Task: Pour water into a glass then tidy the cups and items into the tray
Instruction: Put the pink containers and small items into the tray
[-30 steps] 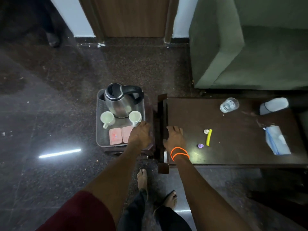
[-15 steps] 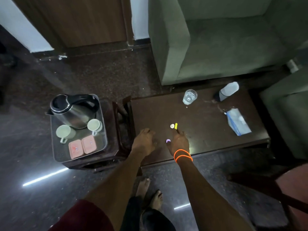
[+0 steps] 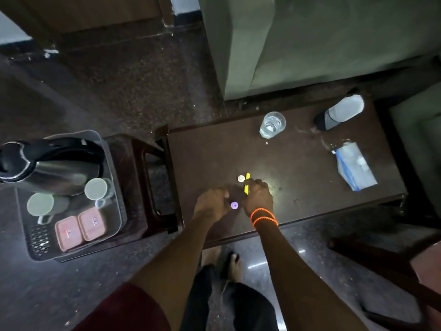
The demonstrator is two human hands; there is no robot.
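Glass (image 3: 272,124) of water: upright at far side of surface (image 3: 298,163), near lying bottle (image 3: 340,112) and blue pouch (image 3: 355,166). Tray (image 3: 38,240) on stool at left: kettle (image 3: 45,163), two cups (image 3: 95,188), two pink boxes (image 3: 80,226). Right hand (image 3: 257,199): fingers curled on yellow stick (image 3: 246,186), beside white cap (image 3: 241,178). Left hand (image 3: 211,204): loosely curled, just beside purple cap (image 3: 234,205); contact and grip cannot be told.

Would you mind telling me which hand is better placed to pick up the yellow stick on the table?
The right hand. Its fingers already lie on the near end of the yellow stick, while the left hand sits farther left, beside the purple cap.
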